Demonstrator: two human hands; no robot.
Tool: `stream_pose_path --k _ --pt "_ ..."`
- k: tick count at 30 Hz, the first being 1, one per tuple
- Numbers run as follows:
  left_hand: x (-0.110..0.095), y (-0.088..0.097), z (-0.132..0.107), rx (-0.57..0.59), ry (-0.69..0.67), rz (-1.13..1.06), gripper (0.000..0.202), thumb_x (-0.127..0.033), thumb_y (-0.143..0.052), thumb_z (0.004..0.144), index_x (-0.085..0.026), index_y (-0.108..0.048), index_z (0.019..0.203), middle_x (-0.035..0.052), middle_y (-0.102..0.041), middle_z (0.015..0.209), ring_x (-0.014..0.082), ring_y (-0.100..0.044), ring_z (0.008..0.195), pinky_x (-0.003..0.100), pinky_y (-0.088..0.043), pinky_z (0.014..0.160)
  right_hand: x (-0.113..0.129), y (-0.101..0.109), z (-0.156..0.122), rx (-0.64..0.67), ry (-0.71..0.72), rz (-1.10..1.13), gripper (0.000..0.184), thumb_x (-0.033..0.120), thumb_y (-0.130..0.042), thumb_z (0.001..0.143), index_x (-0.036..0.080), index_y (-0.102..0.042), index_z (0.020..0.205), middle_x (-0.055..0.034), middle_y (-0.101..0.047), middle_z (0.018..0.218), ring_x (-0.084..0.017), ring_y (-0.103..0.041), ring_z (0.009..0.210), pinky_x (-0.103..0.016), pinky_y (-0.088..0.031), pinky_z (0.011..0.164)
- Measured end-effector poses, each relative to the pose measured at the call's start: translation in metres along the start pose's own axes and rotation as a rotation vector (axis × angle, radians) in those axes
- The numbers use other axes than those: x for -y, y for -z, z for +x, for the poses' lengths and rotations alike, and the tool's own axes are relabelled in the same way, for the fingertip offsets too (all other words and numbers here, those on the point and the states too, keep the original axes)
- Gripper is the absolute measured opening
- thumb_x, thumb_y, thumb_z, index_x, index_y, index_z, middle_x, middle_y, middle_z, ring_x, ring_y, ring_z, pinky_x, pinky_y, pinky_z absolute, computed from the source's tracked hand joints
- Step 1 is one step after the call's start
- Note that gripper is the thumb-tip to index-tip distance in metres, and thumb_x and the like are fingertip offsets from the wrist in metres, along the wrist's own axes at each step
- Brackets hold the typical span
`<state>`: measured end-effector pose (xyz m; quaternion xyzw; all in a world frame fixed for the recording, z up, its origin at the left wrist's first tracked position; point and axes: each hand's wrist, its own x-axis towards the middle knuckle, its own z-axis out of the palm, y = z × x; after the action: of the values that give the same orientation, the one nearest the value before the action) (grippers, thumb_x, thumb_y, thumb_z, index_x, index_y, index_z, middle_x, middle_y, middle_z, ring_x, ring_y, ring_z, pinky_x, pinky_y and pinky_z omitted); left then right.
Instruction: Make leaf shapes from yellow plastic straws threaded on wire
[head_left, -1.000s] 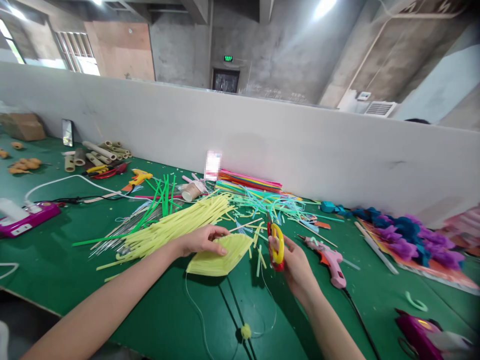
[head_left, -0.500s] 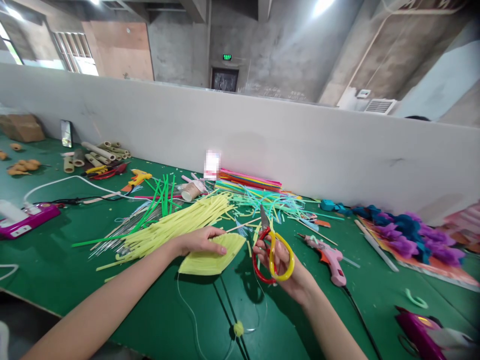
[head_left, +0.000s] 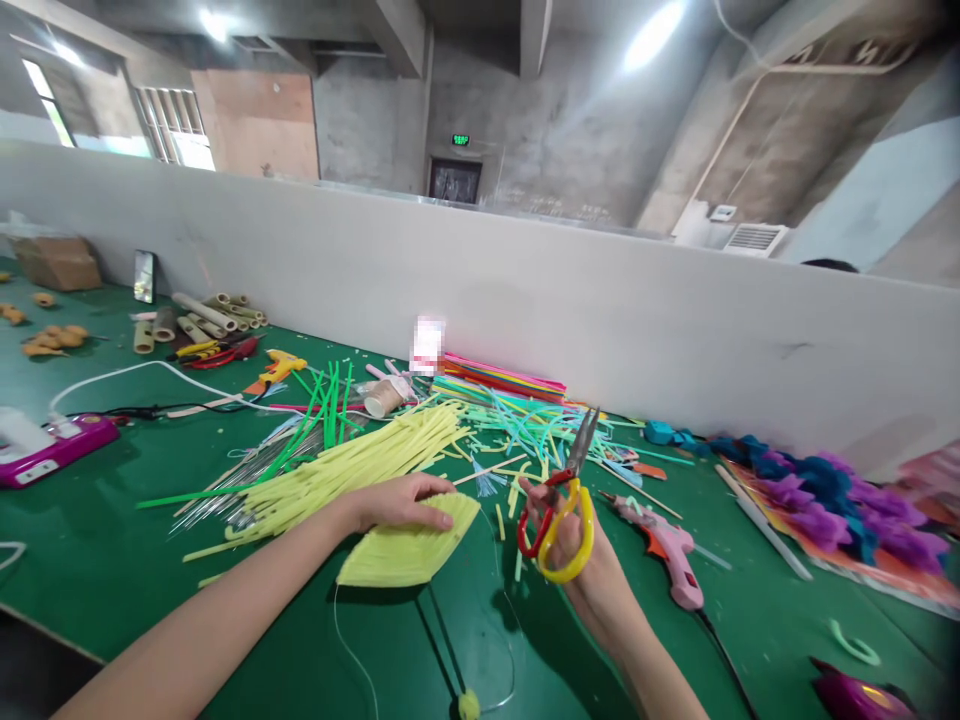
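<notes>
My left hand is closed around a flat fan of yellow pipe cleaners, thumb on top. Thin clear thread trails from both ends of the fan down to a small yellow ball near the bottom edge. In my right hand is a pair of scissors with one red and one yellow handle loop, blades pointing up and away. The scissors are apart from the yellow fan. Just beyond my left hand lies a heap of loose yellow pipe cleaners.
A pink glue gun with its cord lies at right, near purple and blue fuzzy pieces. Teal strips spread at the back below a grey partition. At left are a yellow glue gun, bamboo tubes and a purple power strip.
My right hand has turned the scissors and shifted slightly right, away from the fan. My left hand and the fan sit a little lower and further left in view. The camera has tilted up.
</notes>
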<state>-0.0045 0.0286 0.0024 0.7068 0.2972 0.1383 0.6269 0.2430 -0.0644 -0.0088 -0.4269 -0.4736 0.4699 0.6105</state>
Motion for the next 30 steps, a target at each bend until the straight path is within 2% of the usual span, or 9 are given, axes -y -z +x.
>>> stream_pose_path --k 3,7,10,13,15,17,20,23,30 --pt "-0.001 0.002 0.0 -0.009 -0.061 0.061 0.047 -0.043 -0.071 0.072 -0.023 -0.061 0.114 0.0036 -0.06 0.099 0.0191 -0.055 0.088 0.024 -0.041 0.072 -0.012 0.008 0.005 -0.046 0.066 -0.042 0.062 0.066 -0.066 0.067 0.029 -0.048 0.113 -0.0062 -0.056 0.108 -0.027 -0.05 0.121 -0.04 -0.043 0.099" --pt "-0.001 0.002 0.0 -0.011 -0.094 0.084 0.051 -0.045 -0.071 0.071 -0.025 -0.06 0.117 -0.0014 -0.051 0.076 0.0134 -0.046 0.068 0.021 -0.034 0.061 -0.02 0.01 0.015 -0.172 0.104 -0.127 0.065 0.059 -0.074 0.06 0.029 -0.043 0.108 -0.0002 -0.054 0.088 -0.022 -0.061 0.09 -0.036 -0.052 0.079" --pt "0.0 0.003 0.002 -0.059 -0.092 0.087 0.048 -0.048 -0.067 0.073 -0.022 -0.062 0.114 -0.0046 -0.038 0.063 0.0106 -0.035 0.057 0.021 -0.027 0.054 -0.014 0.013 0.017 -0.189 0.105 -0.348 0.052 0.042 -0.073 0.067 0.028 -0.041 0.106 0.0038 -0.051 0.078 -0.016 -0.057 0.07 -0.029 -0.051 0.066" --pt "0.002 0.006 0.005 -0.107 -0.073 0.07 0.044 -0.046 -0.065 0.076 -0.021 -0.064 0.113 -0.0046 -0.036 0.062 0.0102 -0.033 0.056 0.021 -0.024 0.051 -0.005 0.021 0.014 -0.146 0.187 -0.783 0.034 0.025 -0.062 0.072 0.024 -0.047 0.103 0.0005 -0.056 0.08 -0.016 -0.056 0.067 -0.028 -0.047 0.063" --pt "0.004 0.01 0.006 -0.115 -0.069 0.039 0.043 -0.043 -0.065 0.077 -0.021 -0.063 0.114 -0.0033 -0.043 0.066 0.0104 -0.037 0.058 0.021 -0.026 0.052 -0.001 0.025 0.011 -0.06 0.28 -1.086 0.034 0.017 -0.056 0.07 0.024 -0.052 0.103 -0.0032 -0.061 0.089 -0.019 -0.058 0.075 -0.029 -0.046 0.064" --pt "0.006 0.013 0.007 -0.124 -0.076 0.004 0.043 -0.04 -0.065 0.077 -0.021 -0.063 0.115 -0.001 -0.053 0.074 0.0114 -0.044 0.063 0.02 -0.03 0.055 0.002 0.025 0.009 0.043 0.358 -1.261 0.037 0.014 -0.054 0.068 0.025 -0.054 0.104 -0.0049 -0.063 0.096 -0.021 -0.06 0.083 -0.029 -0.046 0.066" --pt "0.008 0.018 0.01 -0.16 -0.091 -0.041 0.042 -0.035 -0.065 0.076 -0.019 -0.064 0.115 0.003 -0.064 0.091 0.0149 -0.055 0.076 0.022 -0.038 0.064 0.003 0.019 0.006 0.149 0.397 -1.316 0.039 0.013 -0.053 0.069 0.024 -0.053 0.106 -0.0051 -0.064 0.098 -0.02 -0.061 0.084 -0.027 -0.047 0.065" --pt "0.01 0.021 0.013 -0.174 -0.104 -0.115 0.04 -0.03 -0.063 0.077 -0.018 -0.063 0.115 0.0061 -0.066 0.107 0.0183 -0.059 0.091 0.024 -0.043 0.074 0.002 0.012 0.004 0.201 0.434 -1.355 0.04 0.01 -0.052 0.069 0.024 -0.053 0.106 -0.0047 -0.064 0.098 -0.02 -0.061 0.083 -0.026 -0.047 0.066" --pt "0.013 0.024 0.014 -0.171 -0.103 -0.185 0.042 -0.025 -0.06 0.077 -0.017 -0.063 0.118 0.0088 -0.064 0.119 0.0216 -0.06 0.101 0.029 -0.044 0.084 -0.004 0.008 0.004 0.194 0.531 -1.462 0.034 0.01 -0.049 0.075 0.022 -0.055 0.106 -0.0058 -0.065 0.094 -0.02 -0.061 0.081 -0.026 -0.045 0.067"
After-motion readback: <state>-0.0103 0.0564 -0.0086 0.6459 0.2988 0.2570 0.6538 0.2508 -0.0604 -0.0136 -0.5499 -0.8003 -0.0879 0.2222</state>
